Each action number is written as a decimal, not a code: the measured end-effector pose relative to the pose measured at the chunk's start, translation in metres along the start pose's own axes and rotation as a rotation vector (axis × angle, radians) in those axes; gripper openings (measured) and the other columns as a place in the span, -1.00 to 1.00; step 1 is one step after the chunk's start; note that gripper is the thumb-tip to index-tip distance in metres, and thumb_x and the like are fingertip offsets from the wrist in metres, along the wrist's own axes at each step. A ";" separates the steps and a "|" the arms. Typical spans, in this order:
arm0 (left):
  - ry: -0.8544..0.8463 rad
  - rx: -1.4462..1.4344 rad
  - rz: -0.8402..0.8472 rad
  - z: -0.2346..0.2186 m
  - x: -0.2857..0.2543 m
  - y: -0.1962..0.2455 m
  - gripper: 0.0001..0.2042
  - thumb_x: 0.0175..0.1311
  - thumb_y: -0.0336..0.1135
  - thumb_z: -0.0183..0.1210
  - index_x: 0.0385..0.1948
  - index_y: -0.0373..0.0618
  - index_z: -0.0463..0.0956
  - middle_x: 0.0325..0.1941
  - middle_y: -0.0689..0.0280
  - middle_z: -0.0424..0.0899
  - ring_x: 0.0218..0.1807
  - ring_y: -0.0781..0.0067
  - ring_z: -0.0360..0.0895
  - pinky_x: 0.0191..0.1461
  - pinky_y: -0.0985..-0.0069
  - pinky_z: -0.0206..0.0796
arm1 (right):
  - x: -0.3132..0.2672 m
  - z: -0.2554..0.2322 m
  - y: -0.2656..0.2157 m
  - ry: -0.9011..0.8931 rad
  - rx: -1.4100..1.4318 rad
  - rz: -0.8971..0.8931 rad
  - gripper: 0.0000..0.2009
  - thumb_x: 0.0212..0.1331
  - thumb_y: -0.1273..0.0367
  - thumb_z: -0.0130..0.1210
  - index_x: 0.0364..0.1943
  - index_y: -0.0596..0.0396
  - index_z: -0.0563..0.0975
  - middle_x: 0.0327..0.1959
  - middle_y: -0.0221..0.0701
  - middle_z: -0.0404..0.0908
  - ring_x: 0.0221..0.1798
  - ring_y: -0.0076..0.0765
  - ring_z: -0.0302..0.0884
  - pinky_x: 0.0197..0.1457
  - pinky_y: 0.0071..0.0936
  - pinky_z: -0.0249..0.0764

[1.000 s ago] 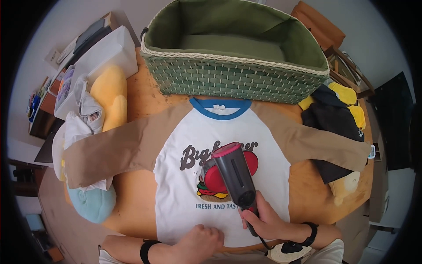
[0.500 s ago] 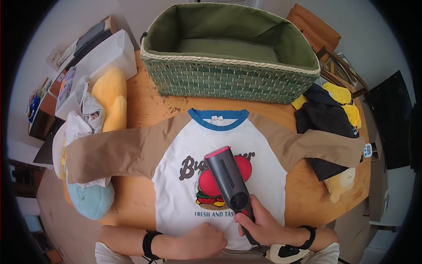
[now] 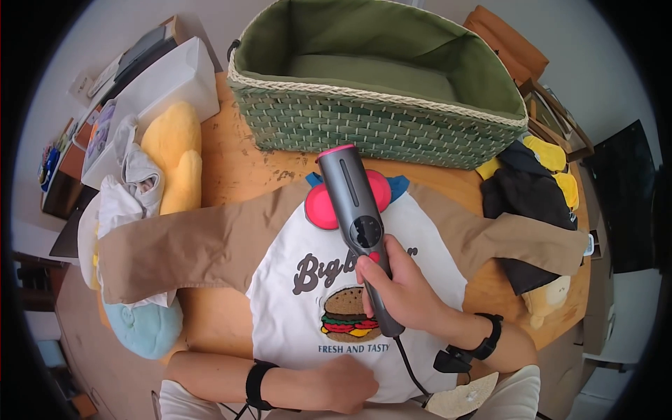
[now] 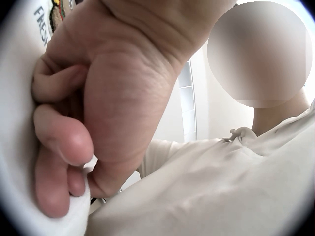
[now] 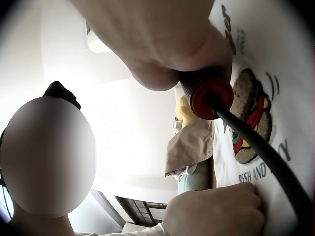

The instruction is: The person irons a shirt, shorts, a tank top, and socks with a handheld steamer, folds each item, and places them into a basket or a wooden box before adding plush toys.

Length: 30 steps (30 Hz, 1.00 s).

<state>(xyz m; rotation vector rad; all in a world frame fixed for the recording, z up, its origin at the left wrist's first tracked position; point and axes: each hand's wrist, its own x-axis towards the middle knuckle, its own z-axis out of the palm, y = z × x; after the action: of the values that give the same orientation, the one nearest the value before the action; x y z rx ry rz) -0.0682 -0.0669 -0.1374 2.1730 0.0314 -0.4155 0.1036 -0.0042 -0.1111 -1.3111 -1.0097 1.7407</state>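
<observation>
A long-sleeved shirt (image 3: 280,269) lies spread on the table, white with brown sleeves, blue collar and a burger print. My right hand (image 3: 406,287) grips the handle of a dark grey handheld garment steamer (image 3: 344,189) with a pink head. The steamer's head overlaps the collar in the head view. In the right wrist view, a black cord (image 5: 266,152) leaves the red-ringed end of its handle. Near the shirt's lower hem, my left hand (image 3: 346,385) rests on the white cloth with its fingers curled in, as the left wrist view shows.
Behind the shirt stands a green woven basket (image 3: 371,126) with a cloth lining. Light clothes (image 3: 133,196), a yellow plush (image 3: 175,154) and a pale blue plush (image 3: 143,329) sit at left. Black and yellow clothes (image 3: 518,185) and a tan plush (image 3: 546,297) lie at right, partly under the sleeve.
My right hand has carried the steamer away from me, from over the burger print up to the collar. My left hand stays by the hem, slightly further right.
</observation>
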 end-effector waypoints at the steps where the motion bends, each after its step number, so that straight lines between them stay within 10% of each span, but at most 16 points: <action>1: 0.050 -0.025 0.021 0.000 -0.002 -0.001 -0.73 0.08 -0.22 0.18 -0.55 -0.31 0.64 -0.56 0.02 0.66 -0.46 -0.10 0.63 -0.36 0.10 0.49 | 0.004 0.001 0.000 -0.001 -0.002 0.000 -0.59 0.50 0.22 0.00 0.17 0.23 0.22 -0.30 -0.39 0.45 -0.57 -0.55 0.50 -0.51 -0.54 0.46; 11: -0.082 -0.032 -0.070 -0.010 0.004 0.007 -0.70 0.11 -0.17 0.20 -0.50 -0.30 0.66 -0.51 0.06 0.68 -0.35 -0.05 0.68 -0.33 0.09 0.51 | 0.028 -0.011 -0.010 -0.083 0.006 -0.035 -0.61 0.48 0.23 0.03 0.17 0.19 0.25 -0.33 -0.38 0.49 -0.60 -0.57 0.47 -0.53 -0.55 0.45; 30: -0.088 0.056 -0.027 -0.003 0.005 0.001 -0.66 0.13 -0.09 0.20 -0.52 -0.25 0.66 -0.53 0.12 0.66 -0.38 0.02 0.66 -0.33 0.11 0.51 | -0.167 -0.056 0.047 0.110 0.144 0.124 -0.64 0.47 0.42 -0.07 0.27 0.14 0.20 -0.27 -0.32 0.49 -0.52 -0.46 0.52 -0.41 -0.51 0.48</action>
<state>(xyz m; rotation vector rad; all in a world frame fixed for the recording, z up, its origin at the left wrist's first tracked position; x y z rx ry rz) -0.0625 -0.0654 -0.1361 2.2090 0.0001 -0.5326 0.1907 -0.1633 -0.0957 -1.3846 -0.7417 1.7768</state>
